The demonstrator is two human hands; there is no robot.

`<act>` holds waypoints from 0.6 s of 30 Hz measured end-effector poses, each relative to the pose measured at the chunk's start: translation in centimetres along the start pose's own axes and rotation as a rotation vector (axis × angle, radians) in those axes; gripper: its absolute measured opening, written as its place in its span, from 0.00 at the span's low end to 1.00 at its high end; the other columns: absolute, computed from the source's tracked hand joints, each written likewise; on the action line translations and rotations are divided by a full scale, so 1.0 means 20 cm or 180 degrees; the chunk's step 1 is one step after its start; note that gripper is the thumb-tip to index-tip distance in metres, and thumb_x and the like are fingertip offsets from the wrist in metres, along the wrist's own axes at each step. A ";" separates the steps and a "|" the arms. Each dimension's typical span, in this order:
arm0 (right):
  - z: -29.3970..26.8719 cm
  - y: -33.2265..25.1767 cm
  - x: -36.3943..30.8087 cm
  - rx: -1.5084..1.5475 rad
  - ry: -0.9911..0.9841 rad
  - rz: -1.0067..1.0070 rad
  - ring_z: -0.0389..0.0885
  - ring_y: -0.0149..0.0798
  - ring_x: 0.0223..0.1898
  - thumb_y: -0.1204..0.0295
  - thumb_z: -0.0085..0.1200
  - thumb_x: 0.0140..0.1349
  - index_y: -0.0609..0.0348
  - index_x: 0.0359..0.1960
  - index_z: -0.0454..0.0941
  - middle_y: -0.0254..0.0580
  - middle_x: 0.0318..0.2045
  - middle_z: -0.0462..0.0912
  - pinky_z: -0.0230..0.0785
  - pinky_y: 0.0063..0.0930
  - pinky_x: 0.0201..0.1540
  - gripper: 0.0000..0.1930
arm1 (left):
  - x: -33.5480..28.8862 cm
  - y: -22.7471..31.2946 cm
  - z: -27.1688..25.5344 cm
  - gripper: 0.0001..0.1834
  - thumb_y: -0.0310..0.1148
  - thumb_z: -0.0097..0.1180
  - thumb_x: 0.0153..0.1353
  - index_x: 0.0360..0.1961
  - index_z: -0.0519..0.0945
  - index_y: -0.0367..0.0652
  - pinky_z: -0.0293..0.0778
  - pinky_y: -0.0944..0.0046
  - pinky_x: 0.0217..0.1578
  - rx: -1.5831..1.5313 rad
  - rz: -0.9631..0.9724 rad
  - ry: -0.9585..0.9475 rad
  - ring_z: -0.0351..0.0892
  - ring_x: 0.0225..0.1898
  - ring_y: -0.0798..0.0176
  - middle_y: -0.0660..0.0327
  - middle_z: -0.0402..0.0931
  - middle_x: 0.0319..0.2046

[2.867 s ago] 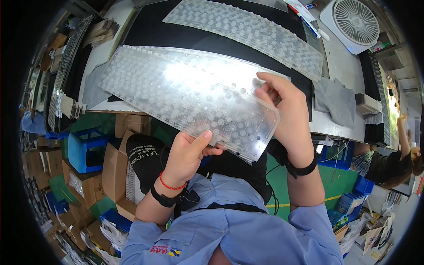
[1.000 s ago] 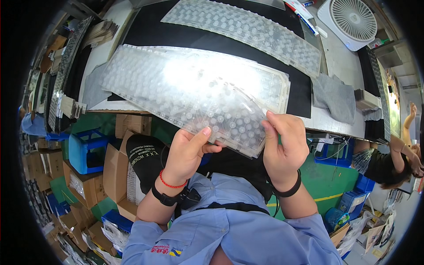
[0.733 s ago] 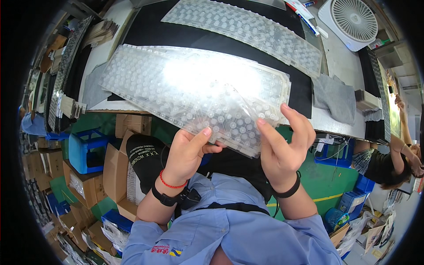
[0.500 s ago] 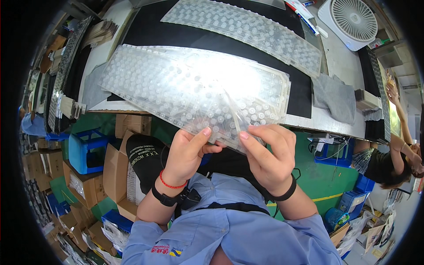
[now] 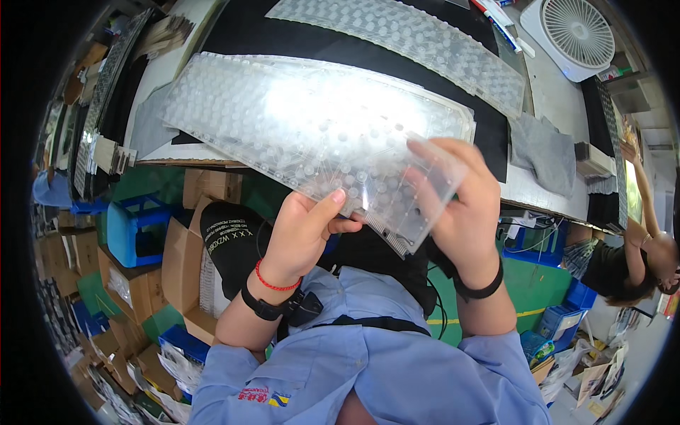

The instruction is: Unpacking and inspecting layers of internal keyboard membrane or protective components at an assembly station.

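A clear plastic keyboard membrane, dotted with round pads and fine traces, lies tilted over the bench's near edge. My left hand pinches its near edge between thumb and fingers, beside the narrow striped tail. My right hand is at the membrane's right end. Its fingers are smeared by motion and show partly through the translucent sheet, so its grip is unclear. More membrane sheets seem to lie beneath or against the held one; glare hides where they part. Farther back rests another dotted sheet.
Black matting covers part of the bench. A white fan, pens and a grey cloth are at the right. Below stand a blue stool and cardboard boxes. Another person is at far right.
My right hand has moved up and right from the near edge, and the membrane's right end has lifted in front of its fingers. My left hand keeps its pinch.
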State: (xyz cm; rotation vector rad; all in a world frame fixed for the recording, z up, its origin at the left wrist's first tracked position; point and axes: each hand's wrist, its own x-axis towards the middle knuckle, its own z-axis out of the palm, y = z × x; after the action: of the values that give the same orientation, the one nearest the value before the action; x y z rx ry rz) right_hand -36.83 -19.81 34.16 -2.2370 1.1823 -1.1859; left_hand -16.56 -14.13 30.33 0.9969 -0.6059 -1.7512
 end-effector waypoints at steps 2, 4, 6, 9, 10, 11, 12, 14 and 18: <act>-0.02 0.00 0.05 -0.0310 -0.0036 0.0003 0.78 0.48 0.38 0.76 0.66 0.47 0.59 0.45 0.81 0.45 0.36 0.81 0.70 0.34 0.43 0.20 | 0.00 0.01 0.00 0.16 0.33 0.49 0.69 0.50 0.76 0.31 0.81 0.70 0.38 0.0005 -0.0016 -0.0017 0.81 0.39 0.66 0.55 0.80 0.41; -0.02 0.02 0.09 -0.0620 -0.0135 0.0050 0.76 0.48 0.39 0.75 0.67 0.46 0.59 0.45 0.80 0.45 0.35 0.81 0.66 0.37 0.47 0.21 | 0.00 0.01 0.01 0.16 0.33 0.49 0.69 0.49 0.76 0.31 0.81 0.70 0.38 0.0007 0.0006 -0.0004 0.81 0.39 0.66 0.55 0.80 0.40; -0.01 0.04 0.10 -0.0433 -0.0245 0.0207 0.76 0.48 0.39 0.75 0.67 0.45 0.59 0.45 0.80 0.45 0.35 0.81 0.67 0.37 0.46 0.21 | 0.00 0.01 0.01 0.16 0.33 0.49 0.69 0.49 0.76 0.31 0.81 0.70 0.38 -0.0013 0.0003 -0.0006 0.81 0.39 0.65 0.55 0.80 0.40; 0.00 0.04 0.11 -0.0179 -0.0385 0.0443 0.77 0.47 0.38 0.75 0.67 0.45 0.60 0.46 0.79 0.46 0.34 0.81 0.68 0.36 0.45 0.22 | 0.00 0.01 0.01 0.15 0.32 0.49 0.69 0.48 0.76 0.31 0.81 0.70 0.38 -0.0020 -0.0010 -0.0006 0.82 0.39 0.65 0.54 0.81 0.40; -0.01 0.03 0.12 -0.0113 -0.0416 0.0522 0.77 0.46 0.36 0.76 0.67 0.45 0.61 0.46 0.78 0.46 0.34 0.80 0.68 0.36 0.43 0.22 | 0.00 0.01 0.01 0.15 0.32 0.48 0.69 0.48 0.77 0.30 0.81 0.70 0.37 -0.0008 -0.0020 -0.0005 0.82 0.39 0.65 0.54 0.81 0.40; -0.01 0.03 0.13 -0.0112 -0.0419 0.0520 0.77 0.46 0.36 0.76 0.67 0.45 0.61 0.46 0.78 0.46 0.34 0.80 0.68 0.36 0.43 0.22 | 0.00 0.01 0.00 0.15 0.32 0.48 0.69 0.48 0.77 0.30 0.81 0.70 0.37 -0.0010 -0.0019 -0.0003 0.82 0.39 0.65 0.54 0.81 0.40; -0.01 0.03 0.13 0.0055 -0.0459 0.0622 0.77 0.45 0.34 0.77 0.66 0.46 0.61 0.46 0.78 0.46 0.33 0.80 0.69 0.35 0.41 0.22 | 0.00 0.01 0.00 0.15 0.32 0.48 0.69 0.47 0.77 0.30 0.81 0.70 0.37 -0.0032 -0.0013 -0.0005 0.82 0.38 0.65 0.54 0.81 0.40; -0.01 0.03 0.13 0.0222 -0.0498 0.0722 0.78 0.44 0.32 0.78 0.65 0.47 0.61 0.47 0.78 0.46 0.32 0.79 0.70 0.34 0.39 0.22 | 0.00 0.00 0.00 0.14 0.31 0.48 0.69 0.47 0.77 0.30 0.81 0.70 0.37 -0.0053 -0.0005 -0.0009 0.82 0.38 0.65 0.53 0.81 0.40; -0.01 0.05 0.14 0.0306 -0.0540 0.0696 0.75 0.35 0.30 0.80 0.64 0.48 0.60 0.50 0.77 0.40 0.30 0.77 0.70 0.26 0.36 0.23 | 0.00 0.00 0.00 0.14 0.32 0.48 0.69 0.47 0.77 0.30 0.80 0.71 0.37 -0.0062 -0.0028 -0.0026 0.82 0.38 0.65 0.54 0.81 0.40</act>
State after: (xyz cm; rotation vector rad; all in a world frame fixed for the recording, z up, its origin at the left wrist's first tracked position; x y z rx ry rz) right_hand -36.64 -22.60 35.11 -2.0328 1.2369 -0.9286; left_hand -16.50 -14.21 30.32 0.9808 -0.5891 -1.7665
